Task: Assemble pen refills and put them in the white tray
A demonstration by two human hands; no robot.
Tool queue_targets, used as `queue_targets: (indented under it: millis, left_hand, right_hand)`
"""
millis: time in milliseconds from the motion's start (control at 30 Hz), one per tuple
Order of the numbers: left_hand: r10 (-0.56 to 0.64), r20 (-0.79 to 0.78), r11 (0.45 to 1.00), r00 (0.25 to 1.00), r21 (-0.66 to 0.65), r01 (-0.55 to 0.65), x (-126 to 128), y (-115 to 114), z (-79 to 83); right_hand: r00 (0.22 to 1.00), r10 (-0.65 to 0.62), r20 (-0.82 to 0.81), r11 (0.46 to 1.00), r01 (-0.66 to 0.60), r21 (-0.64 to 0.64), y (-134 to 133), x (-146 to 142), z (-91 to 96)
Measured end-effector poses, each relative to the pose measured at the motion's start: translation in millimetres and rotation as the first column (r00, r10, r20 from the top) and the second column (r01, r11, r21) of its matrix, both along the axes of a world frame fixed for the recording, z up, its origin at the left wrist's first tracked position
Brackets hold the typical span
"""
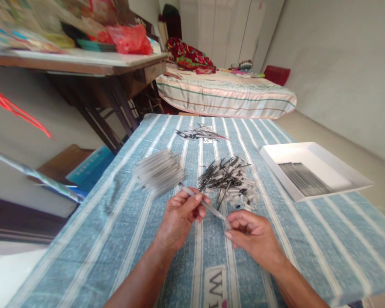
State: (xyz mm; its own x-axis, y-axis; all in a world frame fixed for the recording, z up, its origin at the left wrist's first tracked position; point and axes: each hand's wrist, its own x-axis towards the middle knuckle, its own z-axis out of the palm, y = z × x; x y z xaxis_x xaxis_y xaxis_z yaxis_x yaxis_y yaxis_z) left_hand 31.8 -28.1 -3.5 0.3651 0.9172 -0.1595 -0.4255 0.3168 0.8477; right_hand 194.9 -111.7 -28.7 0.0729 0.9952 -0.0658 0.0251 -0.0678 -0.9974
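Observation:
My left hand (185, 210) pinches the middle of a slim translucent pen (209, 208) that slants down to the right. At its lower end, the fingertips of my right hand (252, 234) are closed around the tip; whether a separate small part is in them is hidden. Just beyond my hands lies a heap of small black and whitish pen parts (229, 179). A neat stack of translucent pen barrels (158, 171), blurred, is to the left. Farther back lies a loose bunch of thin dark and pale sticks (199, 134).
On the right of the blue striped tablecloth (311, 244) stands a shallow white box (336, 171) with a row of grey pens (303, 177) inside. A higher table (83, 62) with bags is at the left. Beyond the near table is a bed (224, 92).

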Motion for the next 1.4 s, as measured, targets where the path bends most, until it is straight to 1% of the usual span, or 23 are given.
queue_targets:
  millis: [133, 267, 400, 567, 667, 767, 967, 1133, 1300, 1400]
  left_hand:
    - [-0.004, -0.004, 1.000, 1.000, 0.009, 0.004, 0.1, 0.0, -1.4]
    - [-0.009, -0.010, 1.000, 1.000, 0.017, 0.009, 0.4, 0.2, -2.0]
    - [-0.008, -0.013, 1.000, 1.000, 0.015, 0.008, 1.5, -0.3, -3.5]
    - [-0.035, -0.037, 0.999, 0.999, 0.014, 0.036, 3.4, -2.3, -4.0]
    - [-0.039, -0.056, 0.999, 0.998, 0.017, 0.040, 3.9, -3.2, -2.8]
    - [-0.046, -0.081, 0.999, 0.996, 0.018, 0.048, 3.7, -3.8, -1.4]
    - [-0.045, -0.124, 0.999, 0.991, 0.021, 0.048, 3.0, -3.4, -0.6]
    - [-0.033, -0.125, 0.999, 0.992, 0.011, 0.034, 3.7, -3.9, -2.0]
    - [-0.027, -0.136, 0.999, 0.990, 0.018, 0.029, 5.2, -5.1, -4.2]
    - [-0.036, -0.145, 0.999, 0.989, 0.019, 0.039, 5.7, -4.8, -3.9]
  right_hand:
    - [0.999, -0.052, -0.013, 0.998, 0.052, 0.030, 2.9, -3.0, 0.4]
    - [0.995, -0.080, -0.061, 0.997, 0.082, 0.016, 6.4, -5.2, -0.6]
    - [0.994, -0.075, -0.076, 0.997, 0.075, -0.005, 8.6, -7.0, -3.6]
    - [0.996, -0.070, -0.049, 0.997, 0.069, -0.019, 8.9, -7.8, -3.8]
    - [0.998, -0.032, -0.057, 0.999, 0.030, -0.043, 8.1, -7.5, -3.4]
    - [0.995, 0.001, -0.101, 0.996, -0.010, -0.088, 7.0, -8.3, -4.9]
    - [0.990, -0.059, -0.125, 0.996, 0.049, -0.079, 6.6, -15.1, -8.1]
    - [0.986, -0.090, -0.142, 0.995, 0.082, -0.060, 6.5, -18.3, -9.3]
    - [0.984, -0.100, -0.144, 0.994, 0.094, -0.052, 6.4, -19.2, -12.6]
    - [0.986, -0.082, -0.142, 0.995, 0.073, -0.065, 8.4, -18.7, -12.8]
